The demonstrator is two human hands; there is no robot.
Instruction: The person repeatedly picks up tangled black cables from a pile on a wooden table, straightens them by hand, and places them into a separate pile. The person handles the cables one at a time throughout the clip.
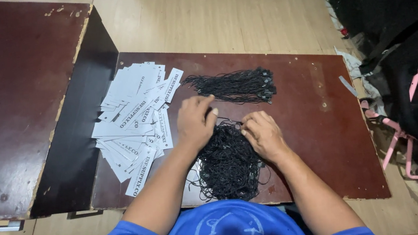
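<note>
Dark reddish-brown wood forms a low board (318,121) lying on a pale wooden floor (218,13), seen from above by a person in a blue shirt (231,231) whose two bare forearms reach forward over it. At the near edge of the board sits a loose tangled heap of black cords (227,165), and both hands work at its far side. The left hand (195,123) rests at the heap's upper left, fingers curled downward and loosely bent, thumb pointing away from the person; whether it actually pinches a cord cannot be told. The right hand (261,132) lies at the heap's upper right, its fingers bunched together and tips pressed into the strands, seemingly gripping a few cords, though the hold is hidden by the fingers. Beyond the hands, farther back on the board, lies a tidier bundle of black cords (234,86), laid lengthwise with small black ends gathered at its right. At the board's left edge, a fanned pile of white paper tags (134,120) with dark print overlaps, close to the left hand. Left of the board lies a second reddish-brown panel (10,102) with a chipped edge. To the board's right stands a pink metal frame (403,138) among dark fabric (389,5).
</note>
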